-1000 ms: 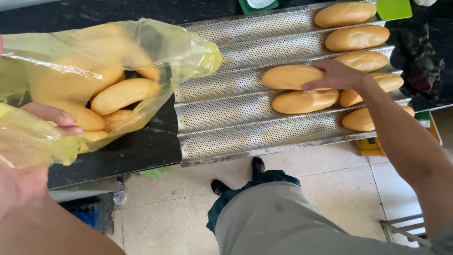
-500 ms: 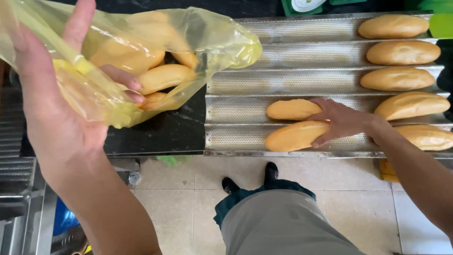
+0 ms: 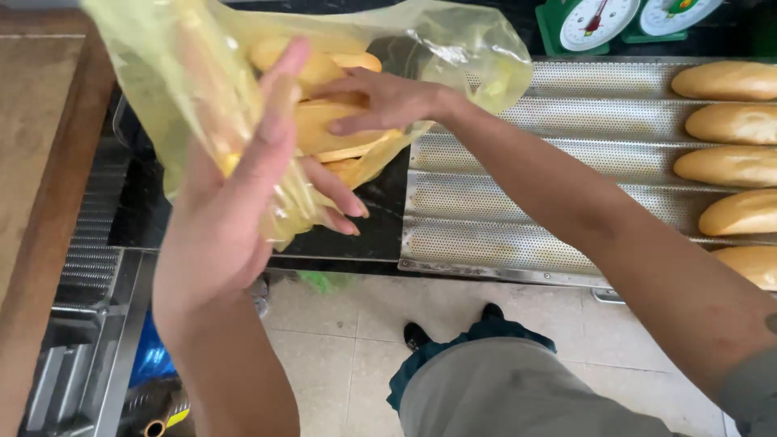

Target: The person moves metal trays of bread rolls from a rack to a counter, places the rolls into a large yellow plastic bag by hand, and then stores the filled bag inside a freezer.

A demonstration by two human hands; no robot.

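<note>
My one package is a thin, see-through yellow plastic bag (image 3: 243, 97), crumpled and open, filling the upper left and upper middle of the frame. I hold its near side with my left hand (image 3: 235, 218), while my right hand (image 3: 380, 97) is inside its mouth. At the top right edge stand two green kitchen scales with round white dials (image 3: 599, 20), side by side.

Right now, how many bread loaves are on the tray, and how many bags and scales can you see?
Bread loaves on the perforated tray: 5 (first at)
Yellow plastic bag: 1, loaves inside not countable
Green scales: 2
Total: 8
</note>
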